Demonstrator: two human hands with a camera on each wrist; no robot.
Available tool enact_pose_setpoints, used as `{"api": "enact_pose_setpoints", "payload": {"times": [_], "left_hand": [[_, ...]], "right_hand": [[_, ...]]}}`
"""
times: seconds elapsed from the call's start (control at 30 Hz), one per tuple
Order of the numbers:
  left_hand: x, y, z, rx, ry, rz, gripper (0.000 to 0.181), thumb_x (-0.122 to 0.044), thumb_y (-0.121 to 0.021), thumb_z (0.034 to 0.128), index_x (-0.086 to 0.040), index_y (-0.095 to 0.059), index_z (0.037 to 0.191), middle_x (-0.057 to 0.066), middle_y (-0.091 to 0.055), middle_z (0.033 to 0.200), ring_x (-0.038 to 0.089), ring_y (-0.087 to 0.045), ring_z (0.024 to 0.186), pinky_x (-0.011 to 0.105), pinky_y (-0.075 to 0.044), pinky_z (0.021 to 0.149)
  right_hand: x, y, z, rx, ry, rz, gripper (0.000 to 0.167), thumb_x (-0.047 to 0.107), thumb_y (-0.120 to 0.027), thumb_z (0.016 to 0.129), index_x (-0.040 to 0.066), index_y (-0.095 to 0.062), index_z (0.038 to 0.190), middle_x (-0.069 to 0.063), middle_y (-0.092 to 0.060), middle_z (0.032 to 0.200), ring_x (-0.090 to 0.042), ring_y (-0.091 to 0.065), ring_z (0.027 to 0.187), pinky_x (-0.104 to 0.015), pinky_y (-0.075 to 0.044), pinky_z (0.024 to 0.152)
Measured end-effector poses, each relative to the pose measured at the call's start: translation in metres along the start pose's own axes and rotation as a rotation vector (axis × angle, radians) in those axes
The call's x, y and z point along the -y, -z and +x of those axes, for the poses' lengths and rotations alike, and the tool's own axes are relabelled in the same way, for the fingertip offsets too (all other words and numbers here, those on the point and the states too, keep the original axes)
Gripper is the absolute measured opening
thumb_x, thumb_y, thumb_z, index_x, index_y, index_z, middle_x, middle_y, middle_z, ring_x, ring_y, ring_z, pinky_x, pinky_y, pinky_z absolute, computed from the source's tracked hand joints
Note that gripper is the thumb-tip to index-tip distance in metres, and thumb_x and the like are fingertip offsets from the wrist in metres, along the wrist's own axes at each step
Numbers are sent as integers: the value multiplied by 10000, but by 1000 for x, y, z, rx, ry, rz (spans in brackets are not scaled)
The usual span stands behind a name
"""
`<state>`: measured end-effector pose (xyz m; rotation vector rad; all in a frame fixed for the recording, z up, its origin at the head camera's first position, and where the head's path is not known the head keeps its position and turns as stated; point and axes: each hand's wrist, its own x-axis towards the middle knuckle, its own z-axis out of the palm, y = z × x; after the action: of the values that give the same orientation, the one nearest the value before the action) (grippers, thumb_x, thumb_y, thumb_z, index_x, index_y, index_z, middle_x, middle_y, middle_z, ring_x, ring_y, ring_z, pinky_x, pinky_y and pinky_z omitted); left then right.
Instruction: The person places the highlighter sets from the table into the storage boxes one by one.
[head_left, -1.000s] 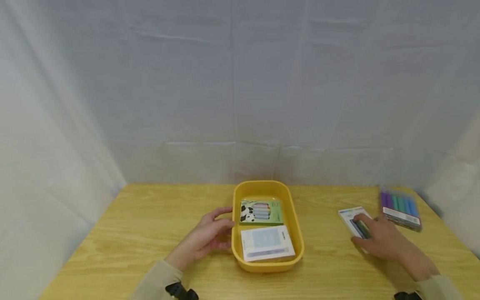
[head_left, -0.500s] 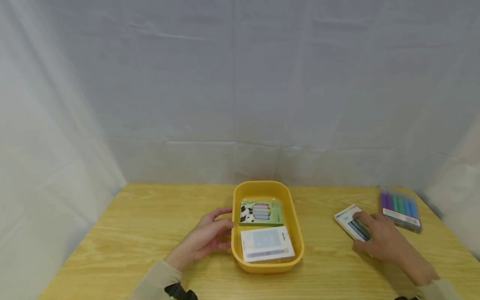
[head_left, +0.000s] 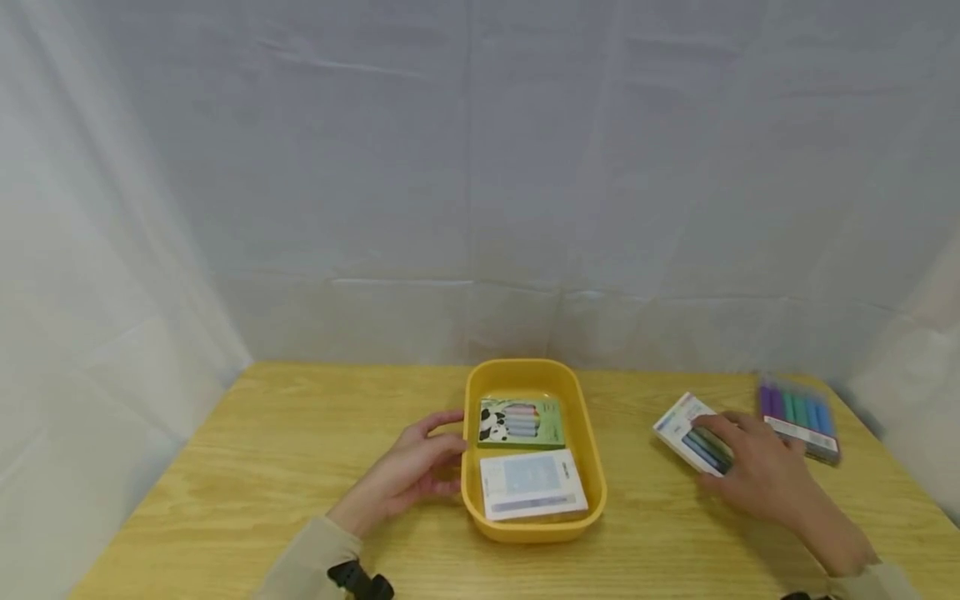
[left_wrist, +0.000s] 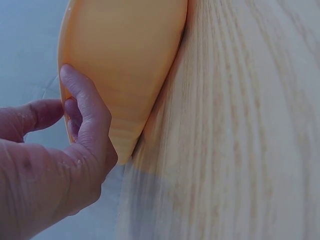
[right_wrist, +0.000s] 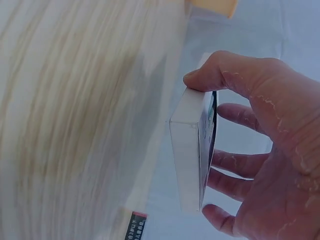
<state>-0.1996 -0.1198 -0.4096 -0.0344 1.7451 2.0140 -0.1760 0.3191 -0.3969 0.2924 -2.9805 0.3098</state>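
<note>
In the head view a white box with a window onto dark sticks (head_left: 682,421) is gripped by the right hand (head_left: 768,475), to the right of the yellow basket (head_left: 594,450). In the right wrist view the thumb of that hand (right_wrist: 280,135) presses one edge of the white box (right_wrist: 187,155), its fingers along the other side. The left hand (head_left: 408,471) touches the basket's left side. The left wrist view has the left hand (left_wrist: 65,155) with thumb and fingers at the rim of the basket (left_wrist: 130,55).
Inside the basket lie a green panda box (head_left: 522,425) and a white box (head_left: 532,485). A clear pack of purple, green and blue markers (head_left: 801,417) lies at the table's right, just behind the right hand. A pale sheet (head_left: 465,183) hangs behind the wooden table (head_left: 300,450).
The white box has moved left and slightly away from the person with the right hand, and now looks tilted. The left hand has stayed at the basket.
</note>
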Motion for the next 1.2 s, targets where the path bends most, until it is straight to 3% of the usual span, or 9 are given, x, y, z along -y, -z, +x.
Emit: {"api": "enact_pose_setpoints", "payload": {"times": [0.13, 0.73, 1.0, 1.2], "left_hand": [[0, 1, 0, -4, 3, 6, 614, -160, -590, 988, -93, -347, 1548, 210, -610, 1328, 177, -651, 960, 255, -571, 668], [0, 1, 0, -6, 1, 13, 628, -162, -599, 978, -98, -345, 1549, 204, -615, 1321, 175, -653, 970, 257, -572, 678], [-1, 0, -1, -14, 1, 8, 620, -160, -594, 980, -110, -350, 1548, 223, -595, 1354, 183, -653, 978, 258, -569, 681], [0, 0, 0, -8, 6, 4, 612, -156, -593, 977, -121, -356, 1540, 200, -612, 1289, 170, -641, 934, 250, -567, 662]], "right_hand": [[6, 2, -1, -11, 14, -6, 641, 311, -855, 749, 194, -605, 1327, -284, -559, 1363, -620, -504, 1200, -782, -375, 783], [32, 14, -6, -114, 107, -49, 638, 334, -862, 737, 232, -617, 1317, -229, -566, 1379, -495, -572, 1132, -623, -424, 723], [42, 18, -7, -130, 126, -57, 647, 343, -857, 738, 252, -612, 1330, -192, -551, 1413, -486, -559, 1163, -617, -427, 735], [46, 19, -11, -152, 144, -56, 639, 338, -859, 735, 259, -616, 1322, -173, -546, 1424, -481, -556, 1158, -594, -418, 731]]}}
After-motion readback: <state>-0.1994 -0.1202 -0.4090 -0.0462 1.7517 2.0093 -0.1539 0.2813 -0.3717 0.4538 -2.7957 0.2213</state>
